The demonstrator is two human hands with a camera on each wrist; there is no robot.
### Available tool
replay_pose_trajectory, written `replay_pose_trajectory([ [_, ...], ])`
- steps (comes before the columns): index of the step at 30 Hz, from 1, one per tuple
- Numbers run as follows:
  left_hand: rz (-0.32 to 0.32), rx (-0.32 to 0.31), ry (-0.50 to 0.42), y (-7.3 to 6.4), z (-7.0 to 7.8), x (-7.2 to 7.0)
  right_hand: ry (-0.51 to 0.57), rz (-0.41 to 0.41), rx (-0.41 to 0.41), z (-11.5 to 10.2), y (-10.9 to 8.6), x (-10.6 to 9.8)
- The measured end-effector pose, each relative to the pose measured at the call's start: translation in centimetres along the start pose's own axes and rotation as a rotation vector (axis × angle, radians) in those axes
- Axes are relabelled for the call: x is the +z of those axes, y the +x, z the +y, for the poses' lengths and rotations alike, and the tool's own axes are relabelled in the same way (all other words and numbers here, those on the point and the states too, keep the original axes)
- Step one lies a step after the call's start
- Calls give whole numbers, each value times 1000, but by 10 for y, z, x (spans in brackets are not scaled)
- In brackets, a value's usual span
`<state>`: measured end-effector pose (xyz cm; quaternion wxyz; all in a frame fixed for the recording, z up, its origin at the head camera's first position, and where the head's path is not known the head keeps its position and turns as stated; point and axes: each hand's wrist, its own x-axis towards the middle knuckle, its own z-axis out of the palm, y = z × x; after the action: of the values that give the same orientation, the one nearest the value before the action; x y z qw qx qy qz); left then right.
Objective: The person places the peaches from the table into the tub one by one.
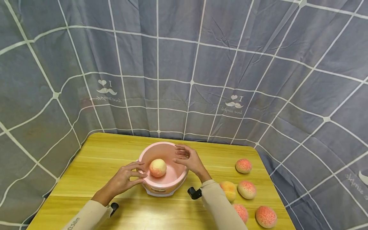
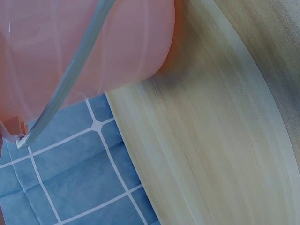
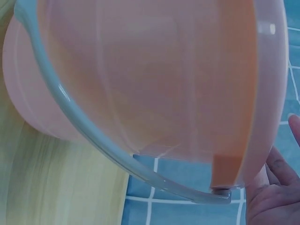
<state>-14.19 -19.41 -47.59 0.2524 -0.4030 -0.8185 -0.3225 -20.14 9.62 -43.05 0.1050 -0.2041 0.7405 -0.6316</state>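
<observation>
At the middle of the yellow wood-grain table (image 1: pixel 95 159), an upright round pink plastic bucket (image 1: pixel 169 184). Inside, on the bottom and nearer the left wall, a single round cream-and-red peach (image 1: pixel 158 168).

Left hand (image 1: pixel 127 175) at the left rim, with fingers apart and bent, tips over the edge. Cannot tell whether pinching the lip or merely resting on it. Right hand (image 1: pixel 192 159) at the far right rim, spread and loosely curved, with thumb well off from the fingers; firmness of contact unclear, even in the right wrist view.

Step in hand, by the look of it: steadying the bucket from both sides. To do well, set both hands on opposite points of the rim, at equal height. Match the force left and right. Avoid bearing down on one side alone; likely to tip so light a vessel and start the peach rolling. Leave room between left fingertips and peach.

Mind the curved grey plastic handle (image 3: pixel 70 108), slung down along the outer wall; avoid snagging. Lift the beige right sleeve (image 1: pixel 224 204) clear of the yellow-orange peach (image 1: pixel 228 191) and four red-speckled peaches (image 1: pixel 246 189) to the right, easily nudged.
</observation>
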Motion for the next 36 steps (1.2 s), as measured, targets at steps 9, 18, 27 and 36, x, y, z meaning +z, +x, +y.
replay_pose_trajectory([
  [9,-1,-13,7,1,0,-1,18,-4,-8,19,6,-2],
  [18,-12,-33,17,1,0,1,26,-22,-19,21,8,-6],
  [27,-5,-20,12,2,-1,2,64,-14,-11,17,3,-13],
  [36,-3,-23,20,2,-1,2,79,-4,-26,19,-3,-22],
])
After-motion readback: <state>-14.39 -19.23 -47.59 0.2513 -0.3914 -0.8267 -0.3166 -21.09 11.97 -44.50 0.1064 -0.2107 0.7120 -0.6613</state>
